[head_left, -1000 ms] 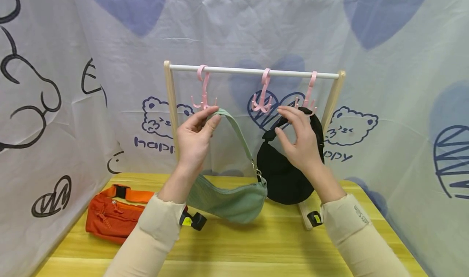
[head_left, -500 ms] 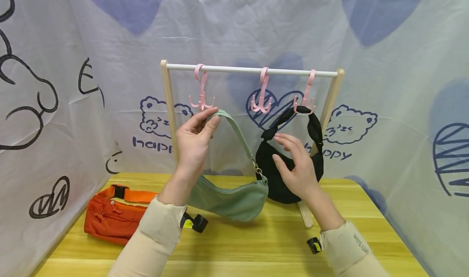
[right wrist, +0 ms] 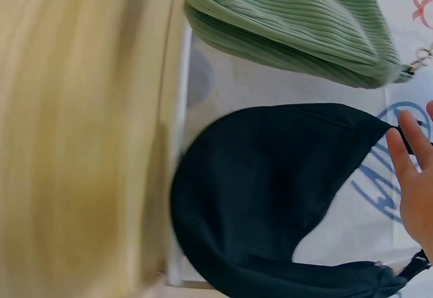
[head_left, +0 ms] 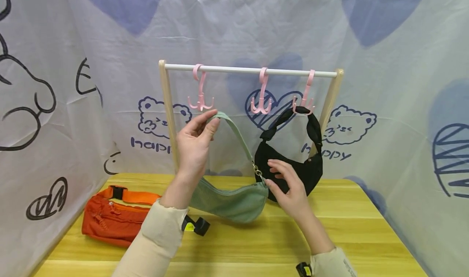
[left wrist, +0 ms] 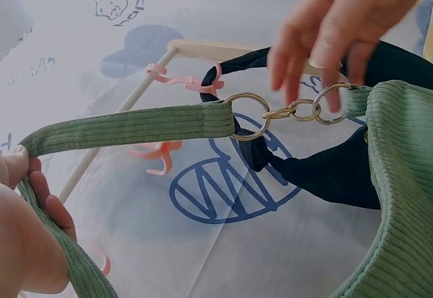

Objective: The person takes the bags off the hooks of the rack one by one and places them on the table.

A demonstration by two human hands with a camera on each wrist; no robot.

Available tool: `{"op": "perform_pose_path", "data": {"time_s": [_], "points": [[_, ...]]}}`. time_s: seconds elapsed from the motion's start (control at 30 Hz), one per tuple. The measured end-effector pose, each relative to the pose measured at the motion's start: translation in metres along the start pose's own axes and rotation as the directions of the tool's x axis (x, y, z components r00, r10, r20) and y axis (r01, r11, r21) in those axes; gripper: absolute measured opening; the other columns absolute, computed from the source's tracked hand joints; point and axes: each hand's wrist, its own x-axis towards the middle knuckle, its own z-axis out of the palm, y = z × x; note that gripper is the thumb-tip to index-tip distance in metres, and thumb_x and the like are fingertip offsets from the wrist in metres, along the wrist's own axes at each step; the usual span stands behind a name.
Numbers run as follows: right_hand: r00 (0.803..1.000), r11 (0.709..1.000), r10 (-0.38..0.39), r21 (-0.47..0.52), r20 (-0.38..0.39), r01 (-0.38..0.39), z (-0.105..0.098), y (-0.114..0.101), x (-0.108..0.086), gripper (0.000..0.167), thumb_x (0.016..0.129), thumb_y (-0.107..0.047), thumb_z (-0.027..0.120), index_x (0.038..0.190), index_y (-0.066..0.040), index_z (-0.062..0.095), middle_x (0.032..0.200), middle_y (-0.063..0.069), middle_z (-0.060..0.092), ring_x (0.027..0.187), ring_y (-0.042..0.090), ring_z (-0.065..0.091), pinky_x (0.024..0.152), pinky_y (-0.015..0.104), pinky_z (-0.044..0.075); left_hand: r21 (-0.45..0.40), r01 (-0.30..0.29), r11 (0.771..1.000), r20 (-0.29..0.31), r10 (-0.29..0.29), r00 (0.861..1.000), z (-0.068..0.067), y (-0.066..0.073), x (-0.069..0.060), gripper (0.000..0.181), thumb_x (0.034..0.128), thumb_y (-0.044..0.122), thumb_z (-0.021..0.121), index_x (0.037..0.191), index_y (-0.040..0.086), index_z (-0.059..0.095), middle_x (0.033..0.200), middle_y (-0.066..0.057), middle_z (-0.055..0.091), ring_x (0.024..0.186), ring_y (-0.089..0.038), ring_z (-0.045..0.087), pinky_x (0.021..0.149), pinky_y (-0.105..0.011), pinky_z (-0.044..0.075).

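The left hand (head_left: 194,146) pinches the top of the green bag's strap (head_left: 236,132), and the corduroy bag (head_left: 231,203) hangs from it above the table. In the left wrist view, gold rings (left wrist: 249,116) join strap and bag, with the other hand (left wrist: 352,20) close beside them. The right hand (head_left: 289,187), fingers spread and slightly bent, is by the bag's right end; whether it touches is unclear. Behind it a black bag (head_left: 307,171) hangs by its knotted strap from the right pink hook (head_left: 307,91). The right wrist view shows the black bag (right wrist: 264,183) below the green one (right wrist: 291,27).
A white rail (head_left: 231,69) on wooden posts also carries a left pink hook (head_left: 200,93) and a middle one (head_left: 261,93), neither bearing a bag. An orange-red waist bag (head_left: 113,220) lies at the left of the yellow wooden table (head_left: 249,252). Printed cloth hangs behind.
The right hand has moved down and slightly left, from near the black bag's strap to the green bag's right end. The left hand still holds the green strap, nearly unmoved.
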Motion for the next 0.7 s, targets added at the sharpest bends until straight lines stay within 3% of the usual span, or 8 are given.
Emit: {"op": "perform_pose_path", "data": {"time_s": [0.2, 0.33, 0.47, 0.7], "points": [[0.999, 0.996, 0.035, 0.078, 0.027, -0.037, 0.012, -0.002, -0.012, 0.068, 0.077, 0.011, 0.085, 0.139, 0.000, 0.060, 0.144, 0.017, 0.057, 0.116, 0.032, 0.063, 0.097, 0.027, 0.055, -0.014, -0.009, 1.000, -0.002, 0.009, 1.000, -0.001, 0.001, 0.000, 0.022, 0.0931, -0.003, 0.074, 0.113, 0.005, 0.080, 0.094, 0.004, 0.076, 0.073, -0.006, 0.058, 0.063, -0.016, 0.047], [0.999, 0.992, 0.054, 0.110, 0.009, -0.055, 0.017, 0.001, -0.017, 0.073, 0.073, 0.015, 0.087, 0.139, 0.005, 0.059, 0.144, 0.021, 0.055, 0.118, 0.024, 0.064, 0.094, 0.023, 0.056, -0.032, -0.014, 0.999, -0.003, 0.014, 1.000, 0.001, 0.001, 0.000, 0.022, 0.0931, -0.004, 0.074, 0.112, 0.006, 0.080, 0.093, 0.004, 0.076, 0.073, -0.006, 0.057, 0.064, -0.017, 0.047], [0.995, 0.989, 0.090, 0.124, -0.031, -0.085, 0.021, 0.004, -0.020, 0.070, 0.074, 0.017, 0.085, 0.138, 0.004, 0.061, 0.141, 0.020, 0.058, 0.115, 0.015, 0.066, 0.087, 0.022, 0.059, -0.033, -0.013, 0.999, -0.015, 0.012, 1.000, 0.000, 0.003, 0.000, 0.022, 0.0938, -0.005, 0.073, 0.114, 0.002, 0.079, 0.092, 0.005, 0.075, 0.074, -0.007, 0.058, 0.064, -0.017, 0.046], [0.989, 0.989, 0.066, 0.138, -0.130, -0.048, 0.025, 0.008, -0.023, 0.058, 0.074, 0.025, 0.078, 0.127, 0.004, 0.069, 0.128, 0.023, 0.065, 0.109, 0.020, 0.068, 0.081, 0.022, 0.060, -0.002, -0.012, 1.000, -0.025, 0.012, 1.000, -0.003, 0.003, 0.001, 0.022, 0.0934, 0.002, 0.076, 0.115, 0.004, 0.079, 0.091, 0.001, 0.074, 0.075, -0.008, 0.059, 0.064, -0.018, 0.047]]}}
